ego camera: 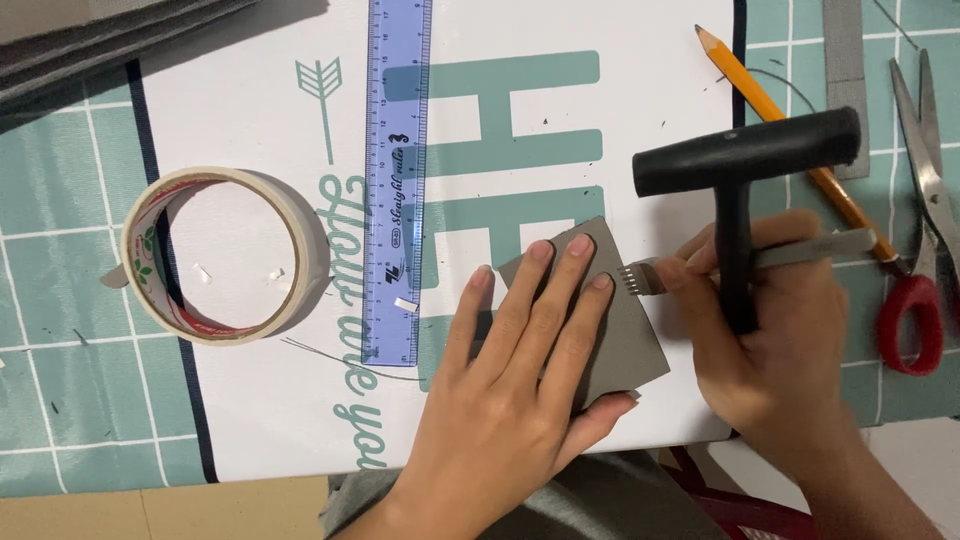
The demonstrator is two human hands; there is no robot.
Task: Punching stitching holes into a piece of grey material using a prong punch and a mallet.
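Observation:
My left hand (520, 370) lies flat on a small grey leather square (625, 335), fingers spread and pinning it to the white printed board (260, 400). A black mallet (745, 170) is gripped in my right hand (775, 340), along with a metal pronged chisel (650, 277). The chisel's teeth rest against the leather's right edge, close to my left fingertips. The mallet head sits crosswise above the chisel.
A roll of tape (222, 255) lies at the left. A blue see-through ruler (398, 170) runs down the board. At the right lie a yellow pencil (775, 120), red-handled scissors (915, 240) and a grey strip (845, 85). A green gridded mat (70, 330) lies beneath.

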